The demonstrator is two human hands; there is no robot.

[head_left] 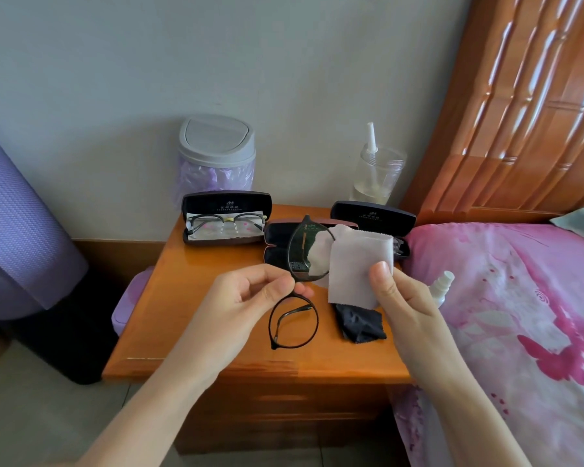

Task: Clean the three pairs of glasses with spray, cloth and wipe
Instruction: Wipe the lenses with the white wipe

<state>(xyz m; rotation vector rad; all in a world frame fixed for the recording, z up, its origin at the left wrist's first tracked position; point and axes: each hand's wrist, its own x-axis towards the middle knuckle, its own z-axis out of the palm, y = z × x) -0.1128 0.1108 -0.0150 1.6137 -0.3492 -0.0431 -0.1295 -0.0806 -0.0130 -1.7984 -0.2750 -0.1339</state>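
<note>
A brown wooden table [196,315] stands by a pink bed [520,315]. At its back sit a gray bin [216,143] and a clear cup [380,176]. Three open cases lie in front: the left case [226,203], with glasses [228,224] inside, the middle case [275,234] and the right case [373,215]. A black cloth [359,323] lies nearer the front.

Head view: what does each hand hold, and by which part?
The left hand pinches the dark-rimmed glasses at the bridge, between the lenses. The right hand grips the white wipe by its lower right part, thumb on top.
</note>
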